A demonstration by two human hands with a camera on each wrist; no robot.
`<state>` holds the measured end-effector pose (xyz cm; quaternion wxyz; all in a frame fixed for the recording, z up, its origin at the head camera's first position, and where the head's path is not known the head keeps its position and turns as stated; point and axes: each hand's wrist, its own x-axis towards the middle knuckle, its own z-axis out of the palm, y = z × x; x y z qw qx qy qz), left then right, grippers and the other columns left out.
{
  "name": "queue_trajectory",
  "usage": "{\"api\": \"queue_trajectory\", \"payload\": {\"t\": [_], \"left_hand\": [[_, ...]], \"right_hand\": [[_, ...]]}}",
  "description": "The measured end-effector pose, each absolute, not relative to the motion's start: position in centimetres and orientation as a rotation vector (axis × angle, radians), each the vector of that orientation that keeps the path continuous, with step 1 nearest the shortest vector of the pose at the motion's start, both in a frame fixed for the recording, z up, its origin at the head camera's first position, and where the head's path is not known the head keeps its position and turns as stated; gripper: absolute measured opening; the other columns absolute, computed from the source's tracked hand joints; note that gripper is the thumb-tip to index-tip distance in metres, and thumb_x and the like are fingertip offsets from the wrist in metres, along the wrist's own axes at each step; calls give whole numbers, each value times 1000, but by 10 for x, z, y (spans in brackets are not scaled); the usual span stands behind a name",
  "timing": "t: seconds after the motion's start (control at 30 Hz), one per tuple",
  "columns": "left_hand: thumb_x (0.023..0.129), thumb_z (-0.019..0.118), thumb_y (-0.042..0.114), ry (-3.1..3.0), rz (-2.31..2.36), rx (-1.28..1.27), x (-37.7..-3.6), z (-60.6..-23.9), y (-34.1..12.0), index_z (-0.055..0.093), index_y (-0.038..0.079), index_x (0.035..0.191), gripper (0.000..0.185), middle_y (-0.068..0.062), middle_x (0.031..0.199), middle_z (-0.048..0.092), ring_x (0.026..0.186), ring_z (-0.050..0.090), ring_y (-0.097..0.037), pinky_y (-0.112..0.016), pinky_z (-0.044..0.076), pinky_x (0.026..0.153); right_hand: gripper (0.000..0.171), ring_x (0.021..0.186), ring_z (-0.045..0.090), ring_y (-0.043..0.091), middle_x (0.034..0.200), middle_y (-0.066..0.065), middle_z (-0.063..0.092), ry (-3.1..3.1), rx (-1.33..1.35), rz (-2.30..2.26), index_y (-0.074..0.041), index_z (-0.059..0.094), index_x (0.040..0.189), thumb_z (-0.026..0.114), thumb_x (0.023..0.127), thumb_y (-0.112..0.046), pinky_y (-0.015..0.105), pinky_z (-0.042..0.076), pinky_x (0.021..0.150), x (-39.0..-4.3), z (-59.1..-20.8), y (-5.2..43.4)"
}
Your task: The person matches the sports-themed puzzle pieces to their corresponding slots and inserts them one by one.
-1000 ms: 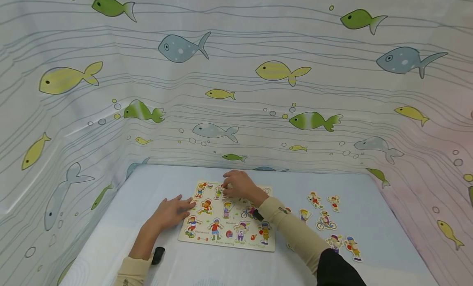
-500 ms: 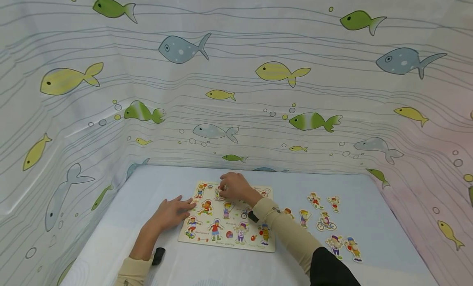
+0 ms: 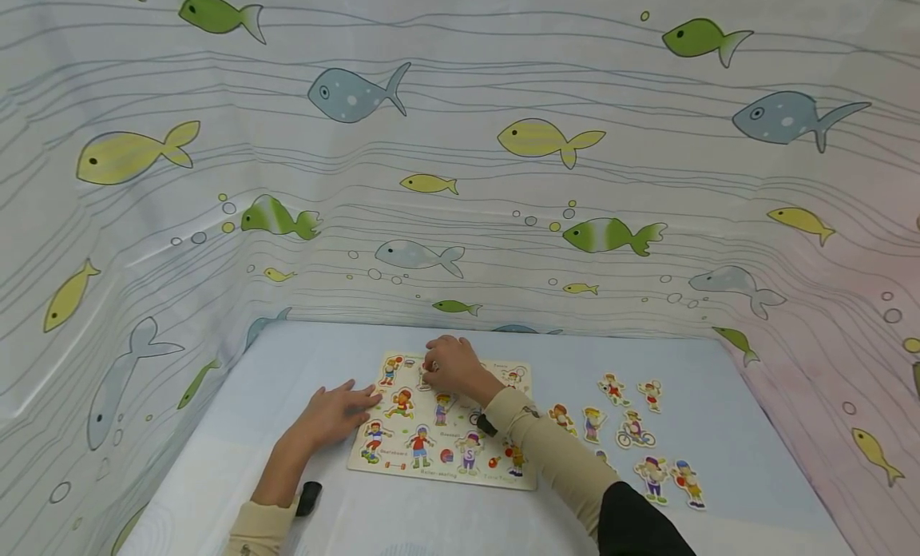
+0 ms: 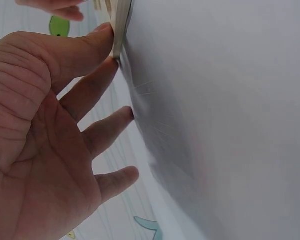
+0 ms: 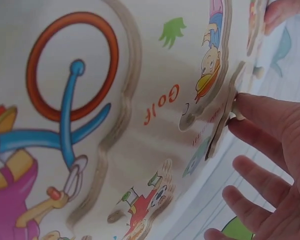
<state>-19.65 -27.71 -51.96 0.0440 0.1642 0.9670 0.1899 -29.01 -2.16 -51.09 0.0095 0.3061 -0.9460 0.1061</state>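
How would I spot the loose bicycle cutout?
On the pale table, look to the right of the puzzle board. Among the loose cutouts there, the bicycle cutout lies near the middle. Unlike its neighbours, it shows a rider on two big wheels.

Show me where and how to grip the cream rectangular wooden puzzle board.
Probably by the straight left edge, coming from the left, thumb on the printed face: the board lies flat and its rim is thin. The bare left hand touches that edge; on the right, flat figure-shaped pieces and the beige-sleeved forearm hinder access.
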Motion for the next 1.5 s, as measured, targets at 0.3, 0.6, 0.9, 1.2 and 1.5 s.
{"api": "queue_trajectory", "payload": {"t": [0.3, 0.6, 0.9, 1.2, 1.5], "left_hand": [[89, 73, 18, 2958, 587, 510, -196, -519, -276, 67, 16, 129, 40, -7, 139, 56, 133, 41, -47, -78, 19, 101], [89, 73, 17, 2965, 577, 520, -196, -517, -276, 68, 15, 128, 40, -7, 139, 57, 133, 42, -47, -79, 19, 100], [89, 73, 17, 2963, 581, 504, -197, -517, -275, 68, 16, 128, 40, -6, 140, 56, 134, 41, -46, -78, 18, 101], [88, 74, 17, 2976, 555, 489, -197, -517, -274, 68, 15, 127, 40, -5, 139, 57, 133, 43, -45, -78, 20, 101], [88, 74, 17, 2973, 561, 490, -196, -517, -275, 68, 15, 127, 39, -6, 139, 57, 133, 43, -46, -78, 20, 101]], "right_hand": [[16, 130, 47, 23, 134, -1, 60, -2981, 882, 299, -25, 74, 79, 69, 92, -34, 53, 40, 101, -287, -509, -27], [19, 131, 47, 23, 134, -2, 60, -2981, 881, 271, -26, 71, 76, 69, 92, -36, 53, 39, 103, -288, -511, -28], [16, 129, 48, 22, 130, -3, 62, -2983, 900, 279, -27, 75, 82, 68, 93, -36, 53, 40, 101, -288, -510, -25], [15, 120, 55, 22, 108, -7, 67, -2888, 959, 321, -27, 75, 81, 66, 94, -30, 57, 42, 98, -283, -508, -17], [21, 131, 46, 24, 133, 0, 61, -2904, 952, 258, -25, 77, 107, 69, 92, -37, 55, 37, 105, -282, -499, -7]]}}
